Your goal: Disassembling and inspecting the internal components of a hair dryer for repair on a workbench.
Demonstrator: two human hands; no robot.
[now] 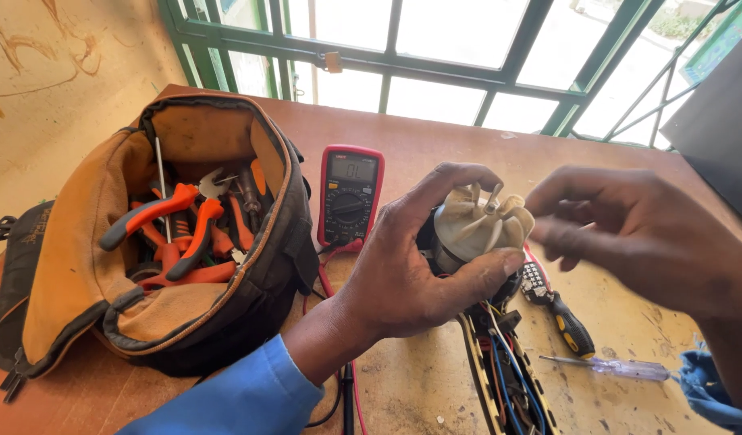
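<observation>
My left hand (411,266) grips a small electric motor with a cream plastic fan (480,225) on top, thumb and fingers wrapped around its body. Coloured wires (504,362) run down from the motor into a black frame on the table. My right hand (629,234) hovers just right of the fan, fingers loosely curled and holding nothing, fingertips close to the fan blades.
An open orange and black tool bag (89,266) with pliers and screwdrivers lies at the left. A red multimeter (351,193) stands behind my left hand. A black and yellow screwdriver (568,326) and a clear tester screwdriver (621,368) lie on the brown table (419,145). A green window frame runs along the back.
</observation>
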